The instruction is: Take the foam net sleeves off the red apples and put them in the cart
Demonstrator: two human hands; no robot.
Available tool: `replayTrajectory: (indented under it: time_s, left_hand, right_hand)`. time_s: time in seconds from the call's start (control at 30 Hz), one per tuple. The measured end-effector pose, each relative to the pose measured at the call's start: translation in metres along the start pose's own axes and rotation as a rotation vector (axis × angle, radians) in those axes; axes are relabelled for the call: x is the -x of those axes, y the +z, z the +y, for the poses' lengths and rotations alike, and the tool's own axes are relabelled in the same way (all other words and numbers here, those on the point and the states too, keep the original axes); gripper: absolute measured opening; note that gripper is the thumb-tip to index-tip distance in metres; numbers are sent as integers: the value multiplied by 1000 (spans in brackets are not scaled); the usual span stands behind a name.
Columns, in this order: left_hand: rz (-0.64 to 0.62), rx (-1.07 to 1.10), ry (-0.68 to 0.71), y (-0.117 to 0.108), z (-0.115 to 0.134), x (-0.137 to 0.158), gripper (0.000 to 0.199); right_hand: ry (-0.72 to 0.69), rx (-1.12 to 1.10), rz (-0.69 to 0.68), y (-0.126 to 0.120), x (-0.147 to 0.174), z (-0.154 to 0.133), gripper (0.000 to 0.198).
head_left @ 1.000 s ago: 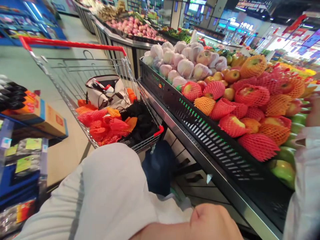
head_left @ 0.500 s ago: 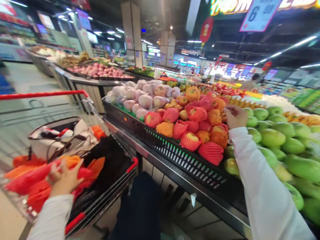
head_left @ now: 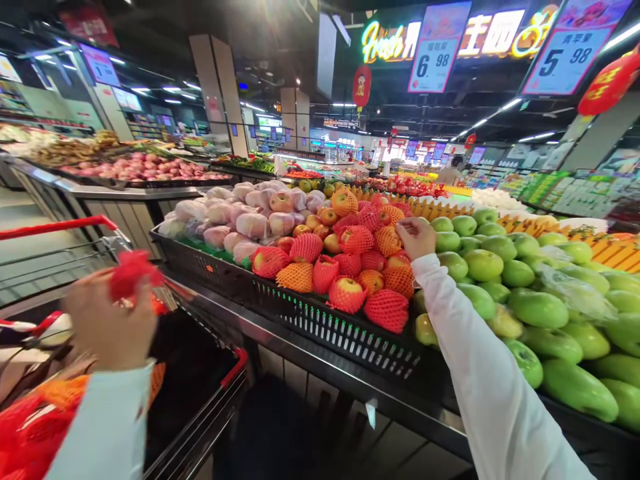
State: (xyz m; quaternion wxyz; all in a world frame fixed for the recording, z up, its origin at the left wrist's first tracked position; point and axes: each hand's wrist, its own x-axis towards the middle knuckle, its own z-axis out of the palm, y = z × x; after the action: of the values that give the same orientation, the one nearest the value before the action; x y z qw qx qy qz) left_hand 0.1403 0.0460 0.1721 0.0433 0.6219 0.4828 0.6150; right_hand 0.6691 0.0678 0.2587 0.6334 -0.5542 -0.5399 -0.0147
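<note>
My left hand (head_left: pixel 113 320), slightly blurred, is raised over the shopping cart with its fingers closed on a red foam net sleeve (head_left: pixel 134 272). More red and orange foam net sleeves (head_left: pixel 37 427) lie in the cart below it. My right hand (head_left: pixel 419 238) reaches to the right end of the apple pile, its fingers curled together beside an apple in an orange foam net (head_left: pixel 389 240). Whatever those fingers grip, if anything, is hidden. Several apples in red nets (head_left: pixel 347 295) fill the front of the black crate (head_left: pixel 330 327), with bare apples (head_left: pixel 329 215) behind them.
The shopping cart's red bar (head_left: pixel 60 227) is at the left, close to the metal stand edge (head_left: pixel 300 360). Bagged pink fruit (head_left: pixel 253 225) lies left of the apples, and green fruit (head_left: pixel 537 310) right of them. Price signs (head_left: pixel 434 50) hang overhead.
My left hand has lifted from the sleeves in the cart with a red foam net sleeve in it. My right hand stays at the apple pile's right end. The view has turned right.
</note>
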Motion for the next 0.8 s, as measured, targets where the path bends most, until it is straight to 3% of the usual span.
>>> replayTrajectory:
  time_s: [0.03, 0.1, 0.27, 0.37, 0.5, 0.63, 0.8]
  left_hand:
    - [121, -94, 72, 30, 21, -13, 37]
    - [109, -65, 295, 96, 69, -33, 31]
    - [-489, 83, 737, 257, 189, -37, 43]
    - [-681, 109, 822, 315, 222, -34, 45]
    - [-681, 257, 715, 339, 207, -45, 41]
    - [-550, 311, 569, 329, 181, -57, 35]
    - [-417, 279, 428, 318, 184, -57, 38]
  right_hand:
    - [3, 2, -15, -1, 1, -2, 21]
    - [7, -13, -52, -2, 3, -7, 28]
    - [-48, -176, -227, -4, 9, -15, 51]
    - [-69, -64, -136, -4, 7, -10, 53]
    - [52, 1, -42, -3, 1, 0, 57]
    - [45, -86, -193, 2, 2, 0, 48]
    - [72, -95, -264, 1, 5, -2, 47]
